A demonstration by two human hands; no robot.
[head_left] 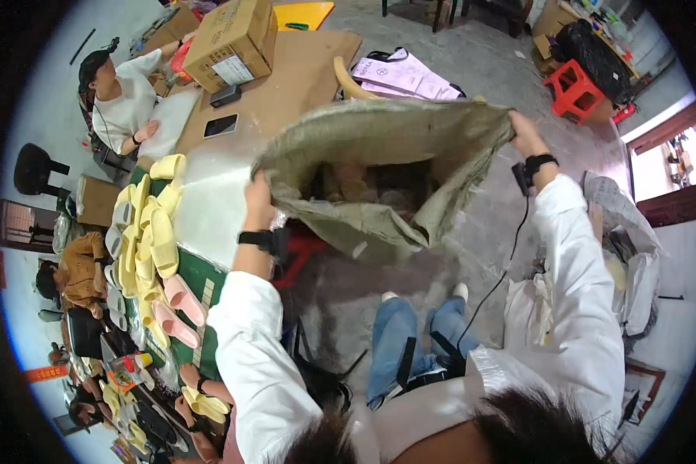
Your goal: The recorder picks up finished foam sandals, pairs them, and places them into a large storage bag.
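Observation:
A large olive-green woven sack (pixel 394 127) hangs in front of me with its mouth spread wide. My left hand (pixel 260 203) grips the rim at the sack's left corner. At the far right corner my right hand (pixel 527 136) is closed on the rim too. Inside the sack it is dark; some brownish shapes lie deep in it, too dim to make out. Both wrists wear black straps, and a thin cable runs down from the right one.
Yellow slippers (pixel 162 240) and pink slippers (pixel 185 300) lie on the green table at left. Beyond them are a phone (pixel 220 126), a cardboard box (pixel 232 46) and a seated co-worker (pixel 124 100). A red stool (pixel 574 91) stands far right; pale sacks (pixel 527 309) lie near my right arm.

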